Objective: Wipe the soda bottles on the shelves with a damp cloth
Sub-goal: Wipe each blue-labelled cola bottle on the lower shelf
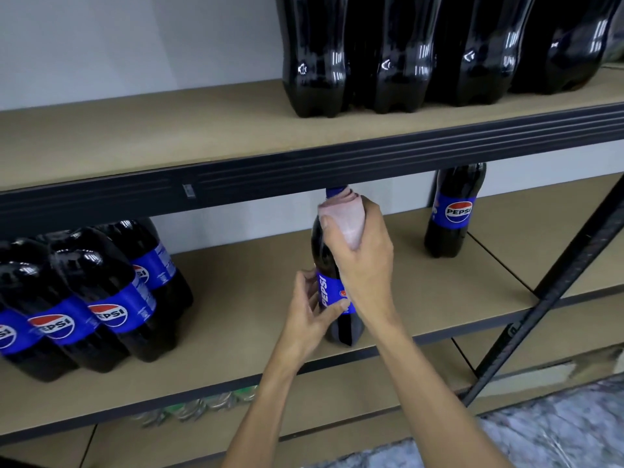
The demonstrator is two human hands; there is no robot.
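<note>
I log the bottle (329,292) standing upright on the middle shelf (253,282), a tan fibreboard deck, near its front edge. Left hand (304,319) grips it at the blue label, thumb across the front. Right hand (366,261) clenches a pink cloth (347,221) wrapped round the neck and shoulder, just under the dark ribbed rail (304,163) of the top shelf (135,136). Same board up there, with four bottles in a row (405,52), bases only in view. Left of the hands, a cluster of bottles (111,298); to the right, one bottle apart (452,211). Pale plain wall (135,45) behind. A black brace (540,298) runs diagonally at right. Grey mottled floor (557,417) below; I cannot make out the blurred items (202,407) on the lowest deck
</note>
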